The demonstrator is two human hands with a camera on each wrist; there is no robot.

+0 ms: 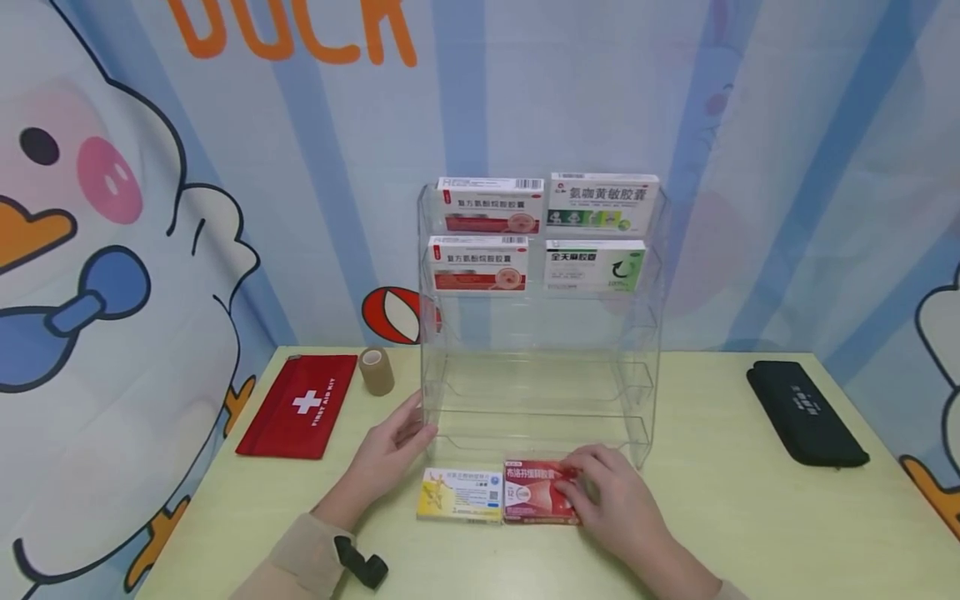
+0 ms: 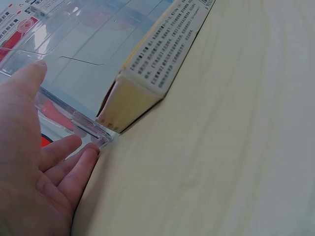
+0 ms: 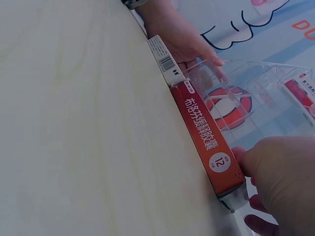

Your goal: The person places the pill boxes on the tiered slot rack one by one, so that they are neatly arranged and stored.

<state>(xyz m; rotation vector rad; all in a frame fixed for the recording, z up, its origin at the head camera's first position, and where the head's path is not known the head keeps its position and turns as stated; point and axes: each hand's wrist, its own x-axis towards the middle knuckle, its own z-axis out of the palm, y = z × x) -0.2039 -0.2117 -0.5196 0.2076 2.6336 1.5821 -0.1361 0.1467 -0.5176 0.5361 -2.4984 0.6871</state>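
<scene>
A clear display rack (image 1: pixel 540 392) with stepped shelves stands on the table. My left hand (image 1: pixel 393 450) is at its lower left side, the thumb in front of the side panel and the fingers behind it, as the left hand (image 2: pixel 29 162) also shows in the left wrist view. In front of the rack, a yellow-and-white medicine box (image 1: pixel 460 496) and a red medicine box (image 1: pixel 532 493) lie side by side. My right hand (image 1: pixel 618 500) holds the red box at its right end, with the thumb against its face in the right wrist view.
Several medicine boxes (image 1: pixel 491 208) fill the rack's two upper shelves. A red first aid pouch (image 1: pixel 300 408) and a tan tape roll (image 1: pixel 377 372) lie to the left. At the right lies a black zip case (image 1: pixel 806 414). Behind the table hangs a printed curtain (image 1: pixel 517 83).
</scene>
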